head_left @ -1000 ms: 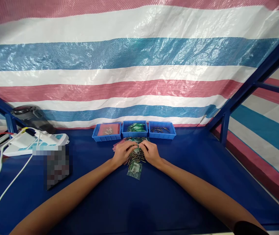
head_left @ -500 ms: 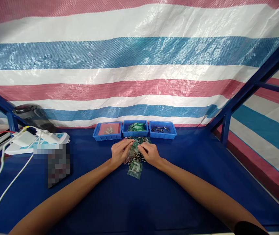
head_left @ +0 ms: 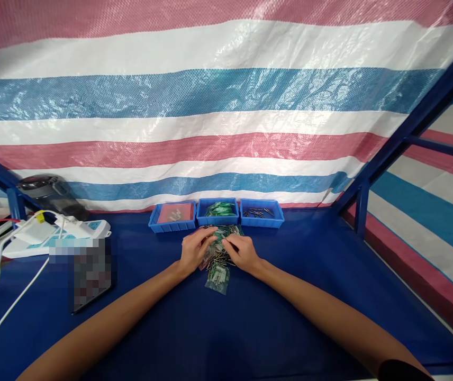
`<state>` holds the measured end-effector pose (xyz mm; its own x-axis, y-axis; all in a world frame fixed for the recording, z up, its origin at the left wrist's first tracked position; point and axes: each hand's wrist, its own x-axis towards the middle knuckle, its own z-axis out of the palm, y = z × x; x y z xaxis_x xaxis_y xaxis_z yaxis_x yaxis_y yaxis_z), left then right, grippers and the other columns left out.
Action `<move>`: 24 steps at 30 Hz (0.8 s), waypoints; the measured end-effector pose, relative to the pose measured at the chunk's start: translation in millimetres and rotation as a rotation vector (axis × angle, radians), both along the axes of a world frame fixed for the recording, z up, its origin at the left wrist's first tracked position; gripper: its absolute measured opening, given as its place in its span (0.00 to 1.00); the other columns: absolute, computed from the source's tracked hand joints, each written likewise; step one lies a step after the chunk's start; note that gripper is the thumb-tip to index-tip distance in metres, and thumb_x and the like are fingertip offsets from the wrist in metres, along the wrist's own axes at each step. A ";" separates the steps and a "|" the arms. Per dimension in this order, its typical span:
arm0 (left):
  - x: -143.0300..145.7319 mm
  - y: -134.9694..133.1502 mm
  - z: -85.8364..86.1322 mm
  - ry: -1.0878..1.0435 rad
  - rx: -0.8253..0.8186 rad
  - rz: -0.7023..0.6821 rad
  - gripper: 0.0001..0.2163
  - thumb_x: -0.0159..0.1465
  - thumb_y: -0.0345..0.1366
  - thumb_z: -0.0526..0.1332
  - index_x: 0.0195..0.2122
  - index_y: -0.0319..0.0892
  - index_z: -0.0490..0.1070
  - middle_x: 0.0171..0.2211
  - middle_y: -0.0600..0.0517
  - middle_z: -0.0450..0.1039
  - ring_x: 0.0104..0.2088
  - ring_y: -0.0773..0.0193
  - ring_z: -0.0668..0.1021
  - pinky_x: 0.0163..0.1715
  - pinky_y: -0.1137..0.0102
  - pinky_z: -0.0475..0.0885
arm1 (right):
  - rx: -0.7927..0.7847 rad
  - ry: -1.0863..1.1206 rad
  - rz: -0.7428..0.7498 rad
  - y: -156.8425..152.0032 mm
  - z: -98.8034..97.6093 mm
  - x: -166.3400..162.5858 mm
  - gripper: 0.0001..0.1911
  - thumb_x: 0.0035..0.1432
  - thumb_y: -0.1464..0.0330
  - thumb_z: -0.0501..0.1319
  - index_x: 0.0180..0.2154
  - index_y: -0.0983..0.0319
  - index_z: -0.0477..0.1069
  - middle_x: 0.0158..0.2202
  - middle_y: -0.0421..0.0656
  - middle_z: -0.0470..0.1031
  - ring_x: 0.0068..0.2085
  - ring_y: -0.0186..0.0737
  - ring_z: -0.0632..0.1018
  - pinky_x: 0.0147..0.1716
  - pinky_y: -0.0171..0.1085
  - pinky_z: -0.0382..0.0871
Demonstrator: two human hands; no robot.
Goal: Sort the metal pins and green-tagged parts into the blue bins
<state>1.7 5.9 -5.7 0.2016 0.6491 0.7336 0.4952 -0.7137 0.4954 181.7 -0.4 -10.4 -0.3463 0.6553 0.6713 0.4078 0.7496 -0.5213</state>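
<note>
My left hand [head_left: 195, 250] is closed, its thumb and fingers pinching at the left side of a small clear plastic bag [head_left: 218, 236] with a green tint. Opposite it, my right hand [head_left: 244, 253] pinches at the bag's right side. Fine detail at the fingertips is hard to make out. Below and between the hands lies a pile of thin brass-coloured and dark metal pieces [head_left: 222, 258], mixed with more plastic bags. A filled clear bag [head_left: 218, 278] with small pale pieces lies flat at the near end of the pile.
Three blue bins stand behind the hands: the left bin [head_left: 172, 226] with a pink sheet and pale pieces, the middle bin [head_left: 217, 219] with green bags, the right bin [head_left: 261, 221] with dark metal pieces. Leftward are a power strip [head_left: 103, 230], cables, a dark bottle [head_left: 47, 193] and a blurred-out flat object [head_left: 91, 275].
The camera view has shifted slightly. Both hands stay over the pile, and my right fingertips have moved a little against the plastic. The bins and the near filled bag are unmoved.
</note>
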 end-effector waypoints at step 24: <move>2.2 0.0 2.8 0.112 -0.039 -0.093 0.10 0.64 0.36 0.57 0.45 0.40 0.71 0.31 0.51 0.77 0.27 0.69 0.77 0.30 0.76 0.71 | -0.061 0.105 -0.056 -1.0 2.0 1.2 0.10 0.64 0.67 0.52 0.38 0.63 0.70 0.30 0.43 0.74 0.27 0.34 0.72 0.29 0.32 0.66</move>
